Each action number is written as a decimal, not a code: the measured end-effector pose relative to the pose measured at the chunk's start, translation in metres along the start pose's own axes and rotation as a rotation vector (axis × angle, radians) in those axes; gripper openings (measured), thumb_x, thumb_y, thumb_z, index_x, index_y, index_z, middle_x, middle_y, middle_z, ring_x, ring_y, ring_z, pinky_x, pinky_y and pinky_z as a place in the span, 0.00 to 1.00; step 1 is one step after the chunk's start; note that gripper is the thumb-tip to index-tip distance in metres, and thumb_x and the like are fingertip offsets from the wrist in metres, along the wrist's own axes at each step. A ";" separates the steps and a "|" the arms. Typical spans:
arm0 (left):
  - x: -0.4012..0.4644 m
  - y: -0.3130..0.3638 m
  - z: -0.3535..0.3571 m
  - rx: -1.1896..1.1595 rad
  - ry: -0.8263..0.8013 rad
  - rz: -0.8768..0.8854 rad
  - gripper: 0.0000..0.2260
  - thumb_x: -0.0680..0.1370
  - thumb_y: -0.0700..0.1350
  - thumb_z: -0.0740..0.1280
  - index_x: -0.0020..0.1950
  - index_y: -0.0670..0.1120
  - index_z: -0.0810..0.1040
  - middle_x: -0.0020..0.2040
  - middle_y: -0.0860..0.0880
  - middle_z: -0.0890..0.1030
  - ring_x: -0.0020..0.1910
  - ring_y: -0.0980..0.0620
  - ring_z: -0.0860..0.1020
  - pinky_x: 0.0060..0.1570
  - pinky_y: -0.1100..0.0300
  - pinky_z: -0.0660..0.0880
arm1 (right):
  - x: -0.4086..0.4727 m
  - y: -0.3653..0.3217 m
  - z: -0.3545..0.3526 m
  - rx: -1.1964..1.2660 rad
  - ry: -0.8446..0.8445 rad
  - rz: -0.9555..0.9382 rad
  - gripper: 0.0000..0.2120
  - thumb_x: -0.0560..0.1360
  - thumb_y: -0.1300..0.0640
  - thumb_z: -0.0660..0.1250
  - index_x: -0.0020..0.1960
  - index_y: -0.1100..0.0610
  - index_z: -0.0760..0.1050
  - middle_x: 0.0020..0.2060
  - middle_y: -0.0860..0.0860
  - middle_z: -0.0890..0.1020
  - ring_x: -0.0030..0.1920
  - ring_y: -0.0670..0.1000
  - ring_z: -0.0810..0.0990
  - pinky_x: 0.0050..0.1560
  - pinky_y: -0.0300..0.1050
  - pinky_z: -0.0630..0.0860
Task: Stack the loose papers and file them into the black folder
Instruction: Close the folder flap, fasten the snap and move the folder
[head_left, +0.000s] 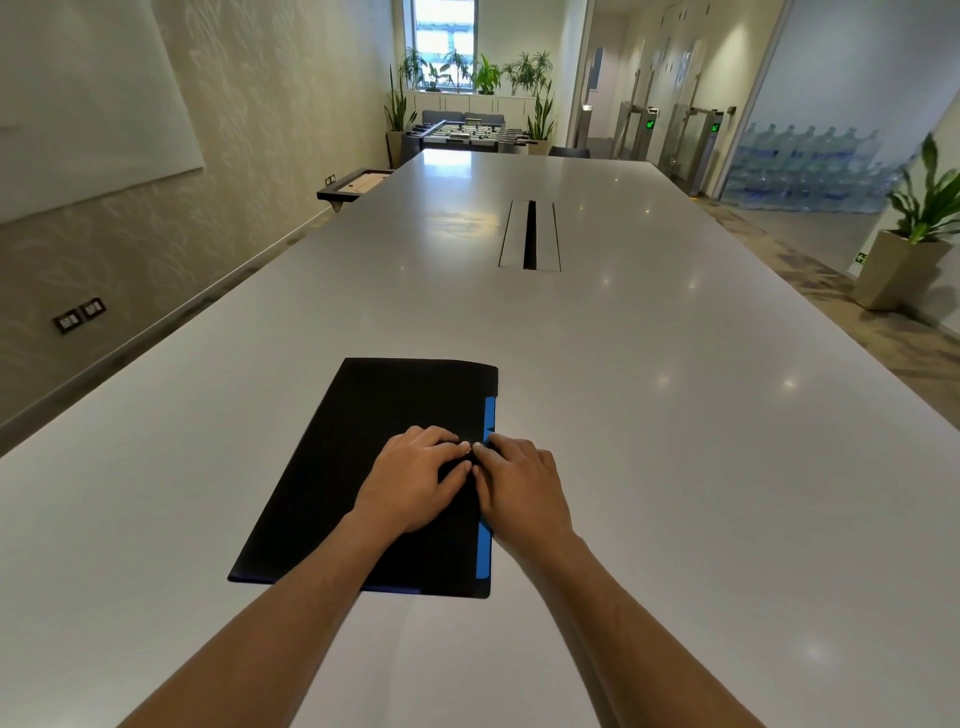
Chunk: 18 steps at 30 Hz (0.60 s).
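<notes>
A black folder (358, 462) lies closed and flat on the white table (675, 415) in front of me. A blue strip (487, 499) shows along its right edge, and a thin blue line peeks out at the bottom edge. My left hand (415, 480) rests palm down on the cover near the right side. Beside it, my right hand (519, 483) lies over the folder's right edge, fingertips meeting those of the left at a small clasp. No loose papers are visible.
A cable slot (530, 235) is set into the table further ahead. A foosball table (470, 134) and potted plants stand at the far end. Another planter (901, 270) stands on the floor at the right.
</notes>
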<state>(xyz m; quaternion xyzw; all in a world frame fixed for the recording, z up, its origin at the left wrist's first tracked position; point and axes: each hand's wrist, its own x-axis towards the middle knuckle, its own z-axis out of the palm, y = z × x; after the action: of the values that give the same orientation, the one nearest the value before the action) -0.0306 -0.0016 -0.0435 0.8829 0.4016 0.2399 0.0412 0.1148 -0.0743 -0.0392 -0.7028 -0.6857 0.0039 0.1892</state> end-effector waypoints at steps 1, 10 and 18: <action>0.000 0.001 0.000 -0.018 0.012 -0.013 0.15 0.79 0.55 0.62 0.62 0.53 0.78 0.60 0.54 0.78 0.58 0.57 0.73 0.60 0.58 0.67 | 0.000 0.000 0.000 0.019 0.019 0.020 0.20 0.80 0.45 0.52 0.67 0.51 0.71 0.65 0.52 0.75 0.66 0.52 0.71 0.66 0.48 0.64; -0.002 -0.006 -0.021 0.148 0.206 -0.490 0.16 0.76 0.52 0.65 0.63 0.52 0.76 0.65 0.48 0.74 0.68 0.47 0.68 0.69 0.38 0.57 | -0.006 -0.004 -0.002 0.073 0.085 0.185 0.18 0.80 0.46 0.54 0.63 0.53 0.74 0.55 0.50 0.79 0.55 0.50 0.74 0.56 0.45 0.70; 0.003 -0.021 -0.039 0.043 -0.058 -0.824 0.32 0.74 0.60 0.65 0.74 0.52 0.60 0.75 0.42 0.61 0.73 0.38 0.60 0.68 0.35 0.57 | -0.007 -0.015 -0.008 0.120 0.055 0.314 0.18 0.78 0.44 0.58 0.59 0.55 0.75 0.52 0.51 0.78 0.51 0.50 0.75 0.52 0.43 0.74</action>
<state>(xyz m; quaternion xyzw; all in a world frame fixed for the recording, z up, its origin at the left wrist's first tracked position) -0.0611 0.0098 -0.0136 0.6552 0.7251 0.1700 0.1264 0.1020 -0.0835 -0.0299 -0.7886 -0.5606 0.0549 0.2466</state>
